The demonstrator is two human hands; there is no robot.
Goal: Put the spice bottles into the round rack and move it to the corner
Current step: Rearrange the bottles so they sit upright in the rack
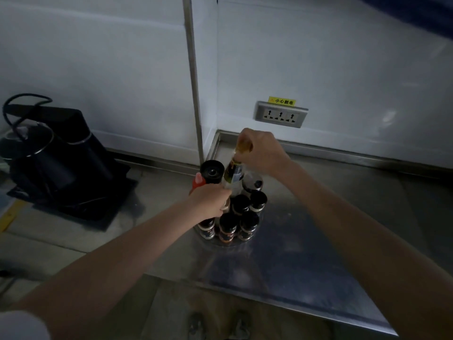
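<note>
The round clear rack (226,242) stands on the steel counter (306,253), holding several small black-capped spice bottles (248,224). Behind them stand a black grinder (212,171), a red-capped bottle (198,183) and a clear jar (253,182). My right hand (263,150) grips the yellow cap of a tall labelled bottle (234,171), which is upright in the rack's middle. My left hand (210,201) is closed on a small bottle at the rack's left side; its fingers hide most of that bottle.
The wall corner with a steel trim strip (196,94) rises just behind the rack. A power socket (280,114) sits low on the right wall. A black electric kettle with a cable (49,153) stands to the left. The counter's front edge (282,303) runs diagonally below.
</note>
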